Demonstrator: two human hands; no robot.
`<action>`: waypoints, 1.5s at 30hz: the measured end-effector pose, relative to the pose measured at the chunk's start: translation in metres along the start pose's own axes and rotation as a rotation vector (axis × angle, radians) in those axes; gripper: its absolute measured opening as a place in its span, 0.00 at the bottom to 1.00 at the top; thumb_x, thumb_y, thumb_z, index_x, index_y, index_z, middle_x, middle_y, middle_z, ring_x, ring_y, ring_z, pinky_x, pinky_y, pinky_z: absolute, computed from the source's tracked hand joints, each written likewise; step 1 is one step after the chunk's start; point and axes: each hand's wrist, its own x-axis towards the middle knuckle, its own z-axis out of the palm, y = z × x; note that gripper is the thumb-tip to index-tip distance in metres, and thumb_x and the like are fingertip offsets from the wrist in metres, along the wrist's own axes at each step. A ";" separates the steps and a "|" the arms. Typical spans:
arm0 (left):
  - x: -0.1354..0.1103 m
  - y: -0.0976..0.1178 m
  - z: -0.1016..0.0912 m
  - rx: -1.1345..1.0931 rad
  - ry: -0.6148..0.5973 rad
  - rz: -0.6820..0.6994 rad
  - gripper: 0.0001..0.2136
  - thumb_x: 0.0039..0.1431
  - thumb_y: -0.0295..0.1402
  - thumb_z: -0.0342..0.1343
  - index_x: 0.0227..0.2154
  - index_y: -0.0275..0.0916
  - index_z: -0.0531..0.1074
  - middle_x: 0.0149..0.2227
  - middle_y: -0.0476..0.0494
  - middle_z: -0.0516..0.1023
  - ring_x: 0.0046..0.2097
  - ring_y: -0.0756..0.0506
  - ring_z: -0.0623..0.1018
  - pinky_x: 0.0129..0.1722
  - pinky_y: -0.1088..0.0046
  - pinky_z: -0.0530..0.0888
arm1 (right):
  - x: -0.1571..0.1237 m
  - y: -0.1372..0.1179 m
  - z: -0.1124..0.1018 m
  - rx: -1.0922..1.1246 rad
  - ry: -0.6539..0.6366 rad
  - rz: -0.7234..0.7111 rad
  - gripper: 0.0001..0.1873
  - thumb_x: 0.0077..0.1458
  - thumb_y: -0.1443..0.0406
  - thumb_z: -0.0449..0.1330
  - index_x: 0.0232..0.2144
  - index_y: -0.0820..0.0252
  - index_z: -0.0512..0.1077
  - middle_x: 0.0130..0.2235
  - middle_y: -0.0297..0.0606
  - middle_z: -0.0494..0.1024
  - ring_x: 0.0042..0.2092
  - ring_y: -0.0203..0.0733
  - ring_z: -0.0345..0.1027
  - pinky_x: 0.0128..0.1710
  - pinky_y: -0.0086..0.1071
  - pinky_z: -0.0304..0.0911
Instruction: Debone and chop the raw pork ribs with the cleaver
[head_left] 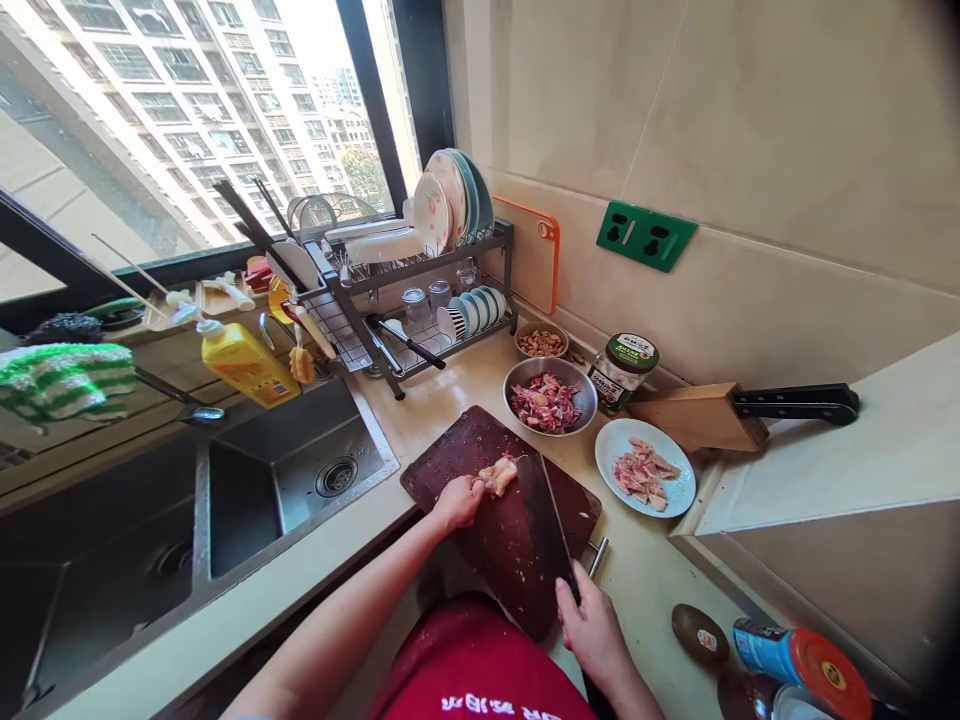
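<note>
My left hand (459, 502) pinches the end of a pale piece of raw chicken (501, 477) on a dark brown cutting board (491, 560). In my right hand (592, 625) is the handle of a cleaver, its wide dark blade (541, 510) lying just right of the chicken. Whether the edge touches the board I cannot tell. Small meat scraps and wet spots dot the board. Behind it stands a metal bowl (589, 392) of red meat pieces. To the right, a light plate (615, 437) carries sliced pale meat.
A small bowl of brown pieces (541, 342), a green-lidded jar (624, 372) and a wooden knife block (697, 415) line the wall. At left are the double sink (311, 445) and a dish rack (420, 365). A brown oval fruit (699, 633) and a red-lidded container (829, 670) sit front right.
</note>
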 end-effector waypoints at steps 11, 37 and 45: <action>-0.018 -0.016 0.013 0.057 0.048 -0.024 0.18 0.60 0.37 0.33 0.34 0.36 0.68 0.39 0.34 0.76 0.41 0.40 0.76 0.36 0.68 0.67 | 0.037 -0.058 0.030 -0.759 -0.171 -0.132 0.12 0.58 0.68 0.43 0.40 0.60 0.65 0.32 0.44 0.77 0.33 0.41 0.72 0.28 0.27 0.56; -0.050 -0.061 0.033 -0.382 0.440 0.091 0.08 0.58 0.33 0.43 0.39 0.39 0.61 0.38 0.43 0.73 0.39 0.47 0.74 0.41 0.71 0.68 | 0.088 -0.081 0.054 -0.729 -0.143 -0.149 0.16 0.58 0.62 0.43 0.40 0.62 0.68 0.35 0.47 0.77 0.35 0.44 0.72 0.33 0.31 0.59; -0.114 -0.154 0.065 -0.795 0.578 -0.217 0.11 0.56 0.39 0.43 0.38 0.40 0.61 0.32 0.47 0.70 0.29 0.51 0.73 0.31 0.75 0.71 | 0.049 -0.033 0.006 -0.718 0.088 -0.196 0.23 0.56 0.56 0.42 0.47 0.65 0.61 0.34 0.46 0.75 0.33 0.46 0.69 0.30 0.34 0.59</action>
